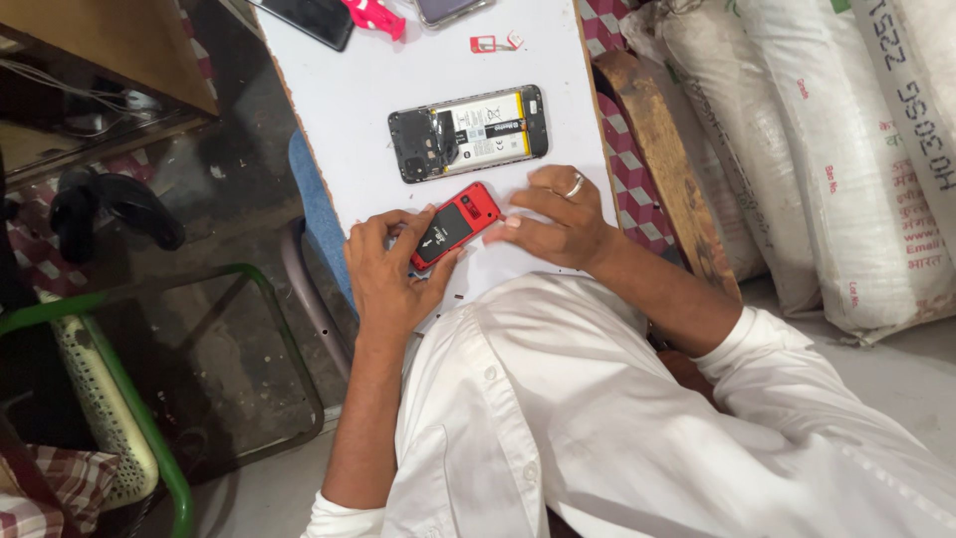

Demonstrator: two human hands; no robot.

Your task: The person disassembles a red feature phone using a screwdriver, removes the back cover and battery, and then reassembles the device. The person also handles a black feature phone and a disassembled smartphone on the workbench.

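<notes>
Head view: small red phone [453,226] near lower edge of white table [378,90], tilted, dark back panel up. Left hand [390,271] curled round its lower-left end, thumb along the side, fingers closed on the body. Right hand [558,219] at its upper-right end, fingertips bent down and touching the red corner, ring on one finger; not wrapped around it, only pressing. Just beyond, mid-table: larger opened phone [468,133], back cover off, white-and-yellow rectangular battery label showing, dark board at left end. Far edge: black phone [309,18] at left corner, pink tool [375,16] beside it, grey phone [448,9] partly cut off, small red-and-white SIM tray [495,43] near right. Right of table: worn wooden plank [662,149], then stacked white woven sacks [827,149] with red and dark print. Green-framed chair [119,399] lower left.
</notes>
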